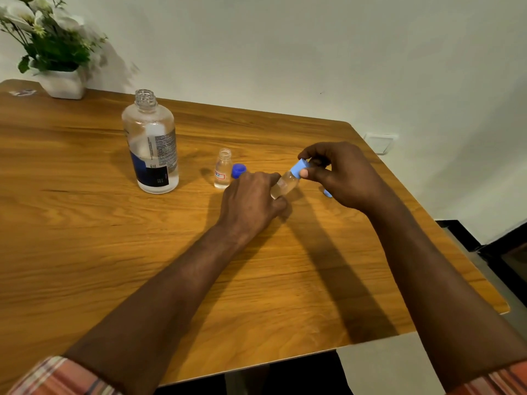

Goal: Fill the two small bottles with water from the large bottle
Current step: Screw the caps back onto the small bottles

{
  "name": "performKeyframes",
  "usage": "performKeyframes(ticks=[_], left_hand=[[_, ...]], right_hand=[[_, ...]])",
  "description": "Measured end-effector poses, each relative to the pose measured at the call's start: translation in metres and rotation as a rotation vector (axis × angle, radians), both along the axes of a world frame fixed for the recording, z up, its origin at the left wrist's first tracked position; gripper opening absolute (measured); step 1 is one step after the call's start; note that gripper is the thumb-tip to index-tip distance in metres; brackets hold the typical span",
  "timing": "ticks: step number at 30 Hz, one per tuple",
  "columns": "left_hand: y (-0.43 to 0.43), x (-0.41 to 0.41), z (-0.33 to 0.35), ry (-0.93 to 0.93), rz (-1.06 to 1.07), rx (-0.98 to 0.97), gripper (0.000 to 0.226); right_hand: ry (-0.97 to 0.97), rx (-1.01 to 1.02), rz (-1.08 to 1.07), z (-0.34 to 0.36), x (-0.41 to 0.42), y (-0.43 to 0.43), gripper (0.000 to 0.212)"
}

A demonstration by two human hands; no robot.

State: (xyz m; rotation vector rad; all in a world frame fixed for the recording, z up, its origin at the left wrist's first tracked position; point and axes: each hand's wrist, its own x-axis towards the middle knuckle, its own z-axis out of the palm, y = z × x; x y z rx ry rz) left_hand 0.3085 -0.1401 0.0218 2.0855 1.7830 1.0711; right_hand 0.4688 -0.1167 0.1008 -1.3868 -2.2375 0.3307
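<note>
The left hand (pixel 252 199) hid the base of the bottle (pixel 286 183) and half a blue cap (pixel 238 170). The right hand (pixel 342 175) hid part of the lid (pixel 299 168) and most of a light-blue thing (pixel 328 193). The plant (pixel 48 44) ran off the edge.

held cap (pixel 299 168) light blue | loose cap (pixel 238 170) darker blue | table (pixel 85 223) wood-grain (orange-brown) | sleeve (pixel 57 377) plaid

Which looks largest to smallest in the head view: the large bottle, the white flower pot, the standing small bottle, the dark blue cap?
1. large bottle
2. white flower pot, which stands farther back, so its rank against the bottle is unsure
3. standing small bottle
4. dark blue cap
</note>
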Motion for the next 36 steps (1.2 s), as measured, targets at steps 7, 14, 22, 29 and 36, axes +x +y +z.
performKeyframes(ticks=[7,14,22,29,36], left_hand=[[-0.002,0.005,-0.004,-0.101,0.011,-0.013,0.018],[-0.003,0.006,-0.005,-0.062,-0.012,-0.037,0.022],[0.002,0.002,-0.01,-0.081,0.076,0.0,0.034],[0.001,0.003,-0.009,-0.099,0.078,0.019,0.033],[-0.017,-0.011,0.001,-0.204,0.177,0.033,0.037]], right_hand=[[0.363,-0.168,-0.204,-0.052,-0.017,-0.013,0.031],[0.563,-0.129,-0.28,-0.079,-0.03,-0.003,0.004],[0.507,0.018,-0.427,-0.083,-0.051,0.037,0.024],[0.503,-0.01,-0.453,-0.087,-0.052,0.041,0.036],[0.601,0.029,-0.55,-0.091,-0.024,-0.001,0.028]])
